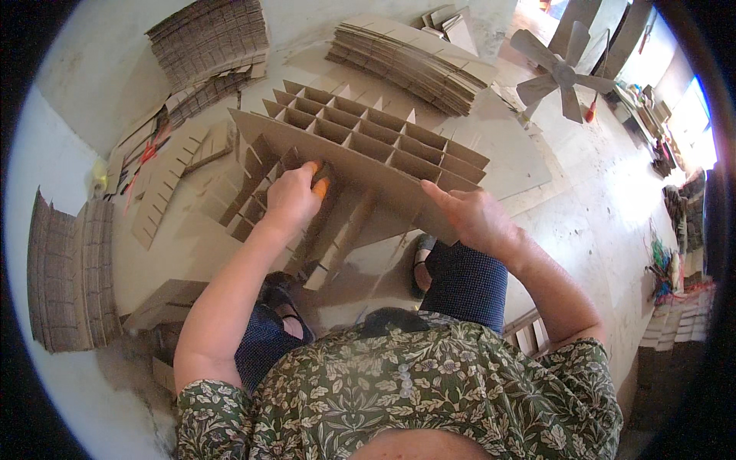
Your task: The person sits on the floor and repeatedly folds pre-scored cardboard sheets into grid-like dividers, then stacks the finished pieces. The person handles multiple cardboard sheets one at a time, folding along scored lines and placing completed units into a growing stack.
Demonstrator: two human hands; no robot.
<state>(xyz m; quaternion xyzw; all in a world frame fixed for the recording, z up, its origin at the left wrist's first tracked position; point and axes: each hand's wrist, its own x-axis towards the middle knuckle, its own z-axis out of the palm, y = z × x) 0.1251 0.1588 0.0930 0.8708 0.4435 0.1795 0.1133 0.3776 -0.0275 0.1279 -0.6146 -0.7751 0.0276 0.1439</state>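
Observation:
A brown cardboard divider grid (345, 121) of interlocked strips, with open square cells, stands tilted in front of me. Along its near side runs a long cardboard strip (360, 170). My right hand (477, 218) is closed on the right end of this strip, index finger laid along its top edge. My left hand (291, 199), with orange covers on two fingertips, has its fingers bent at the strip's lower edge further left; exactly how they grip is partly hidden. Below, next to my left hand, a second cardboard grid (249, 208) shows partly.
Stacked cardboard strips stand at the back left (211, 46), far middle (406, 65) and left (73, 268). A slotted cardboard piece (165, 188) lies near red-handled scissors (150, 153). A fan (563, 74) stands at the far right. Bundles (682, 318) are piled along the right.

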